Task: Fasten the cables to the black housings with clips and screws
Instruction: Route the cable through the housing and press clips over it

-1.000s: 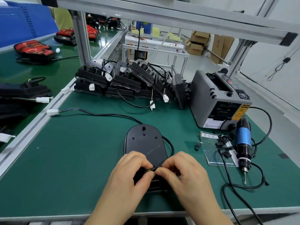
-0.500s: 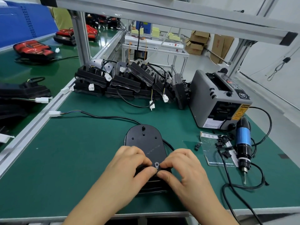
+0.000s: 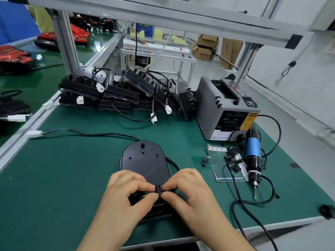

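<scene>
Seating clip (image 3: 158, 189) on the cable at the near end of the housing (image 3: 145, 160). Left hand (image 3: 126, 194) and right hand (image 3: 188, 192) both pinch it, thumb and forefinger tips pressed in from either side. Other fingers are curled, holding nothing.

Change: a second ago the fingertips pinched bare cable, no clip showing. Half a second ago the clip lay flat between the thumbs, screw hole up. Now it stands more upright between the fingertips, with coloured wires (image 3: 145, 195) showing just left of it. Reads as clip wrapped round the cable, being lined up with its mount. Can't tell if it's fully down, as the fingers hide the base.

Housing lies flat on the mat (image 3: 63, 178), centre near edge, hardly moved. Cable (image 3: 101, 133) leaves its right side, loops behind and runs left to the white connector (image 3: 34, 133) at the mat's left rail.

Screwdriver (image 3: 252, 151) lies well off to the right, untouched, so no screw is in yet. Spare clips (image 3: 231, 156) sit beside it. Stack (image 3: 116, 91) of more housings waits at the back.

Next, probably: hold the clip with the left hand while the right fetches the driver. Risk: the clip springs off the cable once the pinch eases.
</scene>
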### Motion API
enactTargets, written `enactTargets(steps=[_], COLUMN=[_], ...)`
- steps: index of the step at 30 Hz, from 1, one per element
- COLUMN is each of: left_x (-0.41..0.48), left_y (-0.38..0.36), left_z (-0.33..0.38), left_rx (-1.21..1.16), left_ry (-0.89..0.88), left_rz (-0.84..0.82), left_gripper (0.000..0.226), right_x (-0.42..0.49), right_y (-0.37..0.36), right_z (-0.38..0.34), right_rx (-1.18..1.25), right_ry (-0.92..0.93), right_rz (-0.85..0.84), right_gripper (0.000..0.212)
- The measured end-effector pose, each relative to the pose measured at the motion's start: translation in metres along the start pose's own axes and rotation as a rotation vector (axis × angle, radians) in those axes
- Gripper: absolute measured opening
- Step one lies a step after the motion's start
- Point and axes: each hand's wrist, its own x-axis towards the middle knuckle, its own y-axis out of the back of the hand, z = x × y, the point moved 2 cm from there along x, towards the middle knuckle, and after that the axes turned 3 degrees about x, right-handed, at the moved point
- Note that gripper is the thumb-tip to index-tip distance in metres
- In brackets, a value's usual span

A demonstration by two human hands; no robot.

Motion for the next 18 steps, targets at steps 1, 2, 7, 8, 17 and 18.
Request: enactTargets(steps=[1,2,7,8,17,18], left_x=[0.0,0.0,-0.002,-0.002,0.0,0.0], left_y=[-0.001,-0.001,-0.002,-0.002,-0.002,-0.002], left_z=[0.0,-0.001,-0.004,-0.003,-0.003,-0.003], left_rx=[0.001,0.0,0.007,0.004,-0.027,-0.027], left_ry=[0.0,0.004,-0.001,-0.004,-0.008,-0.007], left_rz=[0.003,0.004,0.005,0.004,0.006,0.006], left_gripper=[0.005,0.004,0.026,0.024,0.032,0.032], right_x=[0.0,0.001,0.021,0.028,0.08,0.08], right_y=[0.001,0.002,0.038,0.052,0.135,0.133], right_z=[0.001,0.002,0.027,0.037,0.141,0.144], right_rx=[0.01,0.011,-0.128,-0.224,-0.797,-0.787], right_ry=[-0.029,-0.056,-0.25,-0.307,-0.663,-0.676], right_rz=[-0.028,-0.059,-0.129,-0.119,-0.121,-0.131], right_gripper=[0.02,0.019,0.009,0.011,0.013,0.012])
